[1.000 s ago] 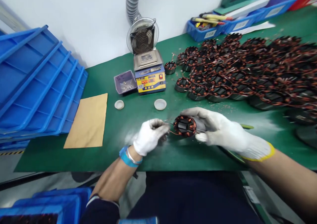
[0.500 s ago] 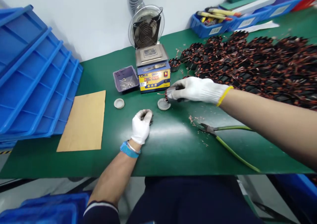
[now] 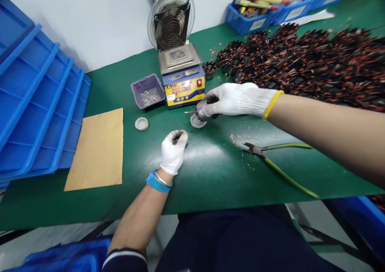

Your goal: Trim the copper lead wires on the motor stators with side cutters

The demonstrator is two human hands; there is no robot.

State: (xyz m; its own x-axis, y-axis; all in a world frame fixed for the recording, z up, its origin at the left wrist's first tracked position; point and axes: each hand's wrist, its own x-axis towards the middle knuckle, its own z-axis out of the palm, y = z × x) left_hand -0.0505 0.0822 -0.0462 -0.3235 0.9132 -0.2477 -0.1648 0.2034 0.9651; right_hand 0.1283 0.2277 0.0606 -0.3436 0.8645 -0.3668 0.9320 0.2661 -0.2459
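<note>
My right hand (image 3: 225, 100), in a white glove with a yellow cuff, is closed around a copper-wound motor stator (image 3: 199, 112). The stator is tilted, its wound end low over a small pale round dish (image 3: 197, 122); I cannot tell if they touch. A wire lead sticks out to the left. My left hand (image 3: 173, 152), also gloved with dirty fingertips, has its fingers pinched together on the table, nearer to me than the dish. Something dark shows at those fingertips, too hidden to name. A second pale dish (image 3: 141, 123) lies further left.
A blue-and-yellow heating unit (image 3: 184, 91) with a fan behind it stands ahead, beside a purple bin (image 3: 148, 91) of small metal parts. Many stators (image 3: 300, 59) cover the right back. Green-handled cutters (image 3: 255, 148) lie front right, cardboard (image 3: 96, 150) left, near stacked blue crates (image 3: 36, 99).
The view has shifted slightly, raising the far objects in the picture. My right hand has brought the stator a little left over the dish. My left hand has edged slightly right, still pinched.
</note>
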